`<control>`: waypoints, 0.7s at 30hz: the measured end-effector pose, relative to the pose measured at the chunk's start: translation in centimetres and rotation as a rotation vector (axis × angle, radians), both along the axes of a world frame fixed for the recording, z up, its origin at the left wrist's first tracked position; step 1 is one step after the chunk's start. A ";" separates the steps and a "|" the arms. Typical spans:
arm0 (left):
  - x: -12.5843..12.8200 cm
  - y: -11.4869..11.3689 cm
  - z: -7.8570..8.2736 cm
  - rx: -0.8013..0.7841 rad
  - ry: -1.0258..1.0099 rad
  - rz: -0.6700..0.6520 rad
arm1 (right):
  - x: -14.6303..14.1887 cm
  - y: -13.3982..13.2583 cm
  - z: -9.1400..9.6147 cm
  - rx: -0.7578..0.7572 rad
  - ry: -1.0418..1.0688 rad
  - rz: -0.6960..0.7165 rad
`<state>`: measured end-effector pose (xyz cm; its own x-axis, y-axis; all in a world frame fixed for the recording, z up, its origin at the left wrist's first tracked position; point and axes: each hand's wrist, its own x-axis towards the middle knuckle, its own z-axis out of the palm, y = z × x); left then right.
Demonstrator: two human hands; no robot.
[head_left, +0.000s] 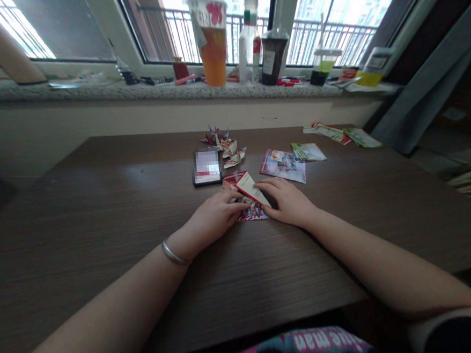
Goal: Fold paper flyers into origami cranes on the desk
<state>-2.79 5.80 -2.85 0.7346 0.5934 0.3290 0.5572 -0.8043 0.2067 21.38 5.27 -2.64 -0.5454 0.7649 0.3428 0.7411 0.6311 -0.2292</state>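
Observation:
A colourful printed sheet of paper [255,214] lies flat on the table between my hands. One corner is folded over and shows its cream back [249,185] with a red edge. My left hand [220,208] holds the sheet down from the left, its fingers on the print and partly over the fold. From the right, my right hand [289,200] grips the folded flap, thumb at the lower corner and fingers along the upper edge. Just beyond lie several folded paper pieces [234,156], and a phone [207,166] with a blurred screen sits left of them.
Right of the sheet are a printed packet [283,165] and a stack of green-edged cards [308,151]. More paper strips [331,132] lie at the table's back right. On the granite windowsill [133,95] stand a tall orange drink cup [213,54], a dark drink cup [273,58] and bottles.

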 end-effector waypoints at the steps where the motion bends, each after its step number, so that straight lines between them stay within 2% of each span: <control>1: 0.0 0.0 0.0 -0.001 0.005 -0.017 | 0.0 0.0 0.1 0.000 -0.002 0.005; 9: -0.1 0.2 0.1 -0.036 -0.055 -0.085 | 0.2 -0.3 0.4 -0.035 -0.032 0.104; 14: -0.1 0.3 -0.2 -0.085 -0.100 -0.102 | 0.1 -0.3 0.3 -0.034 -0.044 0.090; 21: 0.1 -0.1 0.2 -0.115 -0.103 -0.060 | 0.0 -0.1 0.1 -0.045 -0.073 0.055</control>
<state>-2.73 5.72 -2.65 0.7357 0.5874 0.3371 0.4796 -0.8033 0.3530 21.39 5.13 -2.54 -0.6094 0.7468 0.2665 0.7211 0.6617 -0.2052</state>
